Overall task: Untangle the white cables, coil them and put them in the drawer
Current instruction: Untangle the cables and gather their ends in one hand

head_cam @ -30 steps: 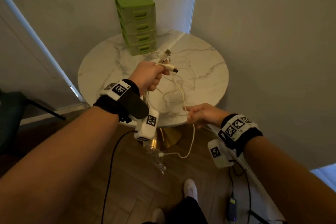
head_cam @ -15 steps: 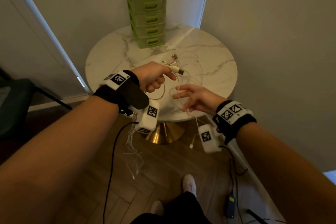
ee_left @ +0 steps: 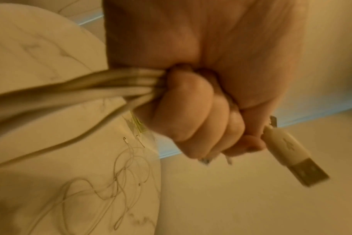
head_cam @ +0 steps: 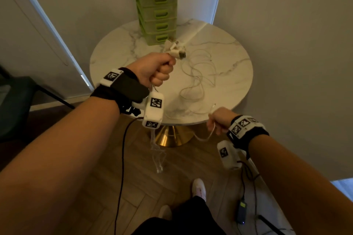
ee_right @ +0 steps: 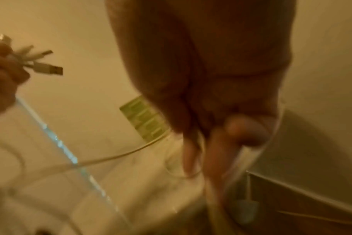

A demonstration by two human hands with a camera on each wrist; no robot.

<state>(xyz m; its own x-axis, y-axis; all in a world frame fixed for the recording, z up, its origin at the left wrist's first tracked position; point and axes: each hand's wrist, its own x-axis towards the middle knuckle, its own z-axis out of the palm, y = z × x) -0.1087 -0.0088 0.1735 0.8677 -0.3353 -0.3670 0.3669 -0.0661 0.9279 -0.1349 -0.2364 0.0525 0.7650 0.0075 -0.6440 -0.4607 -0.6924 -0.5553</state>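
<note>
My left hand (head_cam: 158, 68) is a fist above the round marble table (head_cam: 235, 74), gripping a bundle of white cables (ee_left: 119, 82). Their USB plugs (head_cam: 178, 52) stick out past the thumb; one plug (ee_left: 291, 152) shows close in the left wrist view. Cable ends (head_cam: 157, 156) dangle below that wrist. A loose tangle of thin white cable (head_cam: 198, 76) lies on the tabletop. My right hand (head_cam: 219, 120) sits at the table's near edge and pinches one white cable (head_cam: 207, 136), which loops under it. The green drawer unit (head_cam: 156, 5) stands at the back, all drawers closed.
Walls close in behind and to the right of the table. Its gold base (head_cam: 172, 136) stands on wood flooring. A dark chair (head_cam: 13, 105) is at the left. Black leads (head_cam: 122, 158) hang from my wrists, and my feet (head_cam: 198, 189) are just below.
My right hand has drawn back from the tangle to the table's near edge and now pinches a cable. The left fist has lifted toward the drawer unit with its bundle.
</note>
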